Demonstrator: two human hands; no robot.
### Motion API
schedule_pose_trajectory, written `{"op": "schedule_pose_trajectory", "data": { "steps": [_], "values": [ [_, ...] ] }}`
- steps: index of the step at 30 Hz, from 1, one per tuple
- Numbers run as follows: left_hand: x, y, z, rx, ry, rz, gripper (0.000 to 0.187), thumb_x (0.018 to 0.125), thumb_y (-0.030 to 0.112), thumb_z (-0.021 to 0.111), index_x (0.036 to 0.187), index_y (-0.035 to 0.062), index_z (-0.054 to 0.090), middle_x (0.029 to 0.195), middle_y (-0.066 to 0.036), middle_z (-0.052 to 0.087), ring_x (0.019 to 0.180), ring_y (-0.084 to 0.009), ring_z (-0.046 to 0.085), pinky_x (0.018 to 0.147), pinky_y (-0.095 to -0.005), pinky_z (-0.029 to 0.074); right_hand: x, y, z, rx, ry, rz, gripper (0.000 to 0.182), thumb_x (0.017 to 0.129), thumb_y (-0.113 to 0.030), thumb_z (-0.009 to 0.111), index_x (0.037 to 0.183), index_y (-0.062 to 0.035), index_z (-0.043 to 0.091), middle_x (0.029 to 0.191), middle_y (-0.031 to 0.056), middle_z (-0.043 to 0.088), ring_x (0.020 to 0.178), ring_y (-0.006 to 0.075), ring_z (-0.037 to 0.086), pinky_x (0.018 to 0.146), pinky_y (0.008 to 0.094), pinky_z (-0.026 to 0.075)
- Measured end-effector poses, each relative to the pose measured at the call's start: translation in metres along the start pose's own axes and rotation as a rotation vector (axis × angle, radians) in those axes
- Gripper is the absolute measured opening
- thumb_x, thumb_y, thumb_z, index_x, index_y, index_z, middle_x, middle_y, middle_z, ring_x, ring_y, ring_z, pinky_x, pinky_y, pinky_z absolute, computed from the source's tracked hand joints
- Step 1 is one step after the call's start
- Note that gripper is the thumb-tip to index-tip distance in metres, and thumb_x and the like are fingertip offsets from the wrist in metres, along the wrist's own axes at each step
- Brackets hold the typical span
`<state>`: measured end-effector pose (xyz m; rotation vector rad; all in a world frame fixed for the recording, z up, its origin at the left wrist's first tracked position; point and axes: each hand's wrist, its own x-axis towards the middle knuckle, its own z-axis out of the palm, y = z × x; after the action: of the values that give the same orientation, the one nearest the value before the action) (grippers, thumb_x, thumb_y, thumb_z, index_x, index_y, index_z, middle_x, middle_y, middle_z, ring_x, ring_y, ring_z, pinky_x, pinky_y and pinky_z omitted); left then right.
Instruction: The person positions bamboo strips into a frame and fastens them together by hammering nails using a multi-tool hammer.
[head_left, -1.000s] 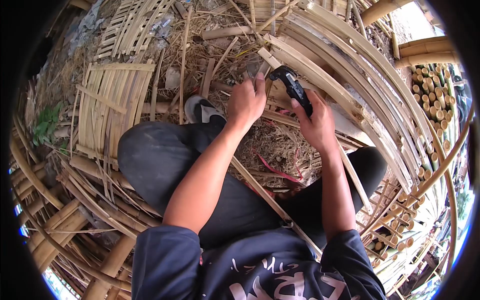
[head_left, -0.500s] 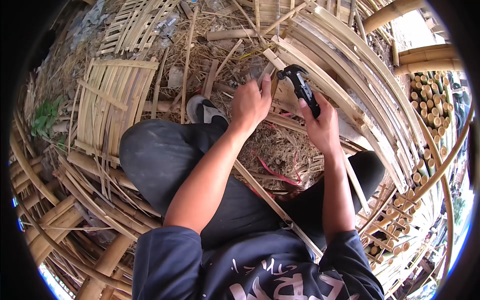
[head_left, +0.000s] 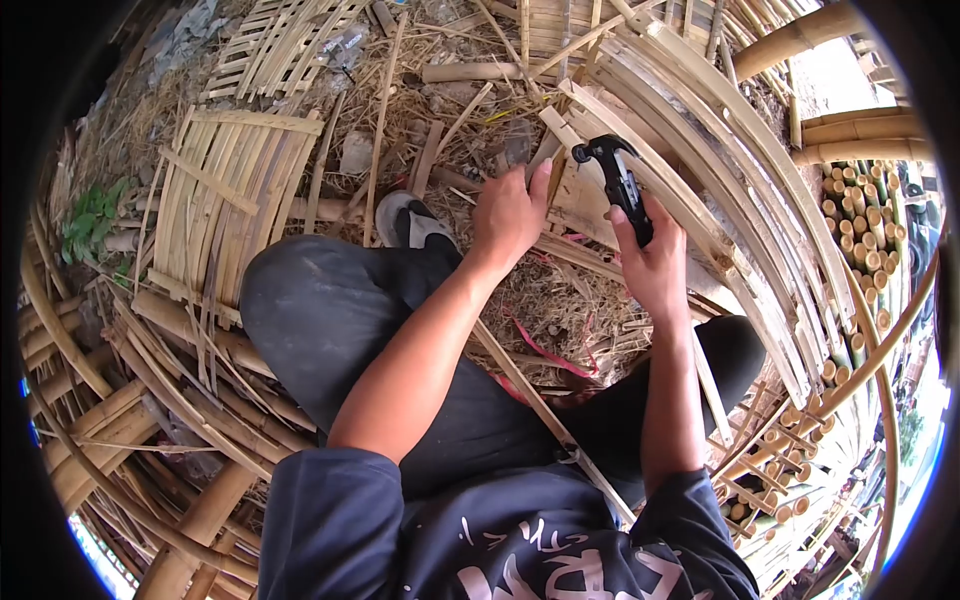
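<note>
My right hand [head_left: 655, 255] is wrapped round the black handle of a claw hammer [head_left: 618, 180], its head raised up and to the left. My left hand [head_left: 508, 218] is closed, thumb up, left of the hammer. A thin bamboo piece [head_left: 545, 150] shows just beyond its fingertips; I cannot tell what those fingers hold. Beside the hammer head, the end of a pale bamboo strip [head_left: 560, 125] lies by a curved stack of bamboo slats [head_left: 700, 130]. A long bamboo strip [head_left: 520, 385] runs across my lap, between my forearms.
Slatted bamboo panels [head_left: 235, 185] lie on the straw-strewn ground at the left. Cut bamboo poles [head_left: 865, 225] are piled at the right, with thick bamboo beams [head_left: 850, 135] above them. A pink ribbon [head_left: 545, 350] lies between my legs. Bent bamboo lengths [head_left: 190, 400] crowd the lower left.
The hammer and my right hand have shifted slightly right and down. My left hand has moved a little right and down, its thumb more upright. The view has shifted slightly.
</note>
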<state>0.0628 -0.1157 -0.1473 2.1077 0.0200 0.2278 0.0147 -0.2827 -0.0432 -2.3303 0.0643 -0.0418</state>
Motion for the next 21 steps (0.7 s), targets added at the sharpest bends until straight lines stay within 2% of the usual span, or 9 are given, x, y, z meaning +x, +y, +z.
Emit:
{"op": "schedule_pose_trajectory", "data": {
  "steps": [1, 2, 4, 7, 10, 13, 16, 19, 21],
  "values": [
    [0.000, 0.001, 0.000, -0.007, -0.021, -0.027, 0.049, 0.102, 0.037, 0.049, 0.088, -0.0045, 0.069, 0.070, -0.029, 0.065, 0.069, -0.0480, 0.065, 0.065, -0.0541, 0.052, 0.000, -0.002, 0.001, 0.015, 0.009, -0.019, 0.029, 0.093, -0.022, 0.068, 0.107, 0.0034, 0.065, 0.067, 0.0179, 0.060, 0.058, 0.0249, 0.057, 0.060, 0.0380, 0.046],
    [-0.001, 0.002, -0.002, -0.013, -0.043, -0.053, 0.049, 0.102, 0.037, 0.049, 0.088, -0.0046, 0.069, 0.070, -0.029, 0.065, 0.069, -0.0480, 0.066, 0.066, -0.0540, 0.052, -0.001, -0.006, -0.004, -0.059, -0.023, -0.022, 0.026, 0.093, -0.020, 0.068, 0.106, 0.0026, 0.064, 0.071, 0.0217, 0.062, 0.062, 0.0336, 0.061, 0.063, 0.0399, 0.047],
    [0.001, 0.006, -0.005, -0.004, -0.068, -0.075, 0.049, 0.102, 0.038, 0.049, 0.088, -0.0046, 0.069, 0.070, -0.029, 0.065, 0.070, -0.0479, 0.066, 0.067, -0.0538, 0.053, -0.002, -0.005, -0.004, -0.073, -0.044, -0.002, 0.026, 0.093, -0.021, 0.067, 0.104, 0.0019, 0.063, 0.075, 0.0246, 0.063, 0.068, 0.0415, 0.062, 0.065, 0.0420, 0.048],
    [0.002, 0.007, -0.007, 0.056, -0.075, -0.053, 0.051, 0.102, 0.039, 0.048, 0.087, -0.0048, 0.069, 0.069, -0.029, 0.065, 0.070, -0.0471, 0.067, 0.067, -0.0532, 0.054, -0.003, -0.003, -0.004, -0.050, -0.021, -0.038, 0.026, 0.094, -0.021, 0.067, 0.104, 0.0017, 0.062, 0.078, 0.0261, 0.063, 0.075, 0.0464, 0.063, 0.066, 0.0443, 0.049],
    [0.001, 0.011, -0.010, 0.106, -0.077, -0.066, 0.052, 0.103, 0.039, 0.047, 0.086, -0.0053, 0.069, 0.068, -0.029, 0.065, 0.069, -0.0470, 0.067, 0.066, -0.0532, 0.054, -0.004, 0.000, -0.001, -0.097, -0.023, -0.031, 0.026, 0.094, -0.022, 0.066, 0.106, 0.0013, 0.062, 0.078, 0.0262, 0.064, 0.076, 0.0458, 0.064, 0.067, 0.0453, 0.049],
    [0.000, 0.008, -0.007, 0.100, -0.089, -0.070, 0.054, 0.103, 0.040, 0.046, 0.085, -0.0064, 0.068, 0.068, -0.029, 0.065, 0.069, -0.0473, 0.067, 0.065, -0.0532, 0.055, -0.005, 0.005, 0.003, -0.072, 0.005, -0.093, 0.029, 0.096, -0.025, 0.065, 0.107, 0.0018, 0.061, 0.069, 0.0184, 0.057, 0.060, 0.0270, 0.052, 0.061, 0.0387, 0.044],
    [0.001, 0.011, -0.010, 0.089, -0.150, -0.165, 0.044, 0.102, 0.037, 0.050, 0.098, -0.0028, 0.069, 0.079, -0.029, 0.067, 0.081, -0.0485, 0.066, 0.073, -0.0529, 0.053, -0.005, 0.005, 0.003, -0.090, -0.004, -0.058, 0.028, 0.097, -0.025, 0.065, 0.106, 0.0016, 0.060, 0.070, 0.0185, 0.058, 0.061, 0.0268, 0.053, 0.061, 0.0384, 0.044],
    [0.002, 0.014, -0.013, 0.085, -0.154, -0.160, 0.045, 0.102, 0.037, 0.050, 0.099, -0.0031, 0.069, 0.080, -0.030, 0.067, 0.083, -0.0483, 0.067, 0.075, -0.0534, 0.053, -0.004, 0.000, 0.001, -0.089, -0.027, -0.011, 0.025, 0.095, -0.024, 0.065, 0.106, -0.0009, 0.063, 0.076, 0.0229, 0.063, 0.071, 0.0419, 0.063, 0.064, 0.0430, 0.048],
    [0.002, 0.013, -0.012, 0.096, -0.153, -0.153, 0.045, 0.102, 0.037, 0.050, 0.100, -0.0033, 0.068, 0.080, -0.029, 0.067, 0.083, -0.0483, 0.067, 0.075, -0.0533, 0.053, -0.004, 0.000, 0.002, -0.083, -0.017, -0.025, 0.025, 0.095, -0.023, 0.065, 0.106, -0.0012, 0.063, 0.076, 0.0222, 0.063, 0.070, 0.0409, 0.063, 0.064, 0.0424, 0.047]
  ]
}}
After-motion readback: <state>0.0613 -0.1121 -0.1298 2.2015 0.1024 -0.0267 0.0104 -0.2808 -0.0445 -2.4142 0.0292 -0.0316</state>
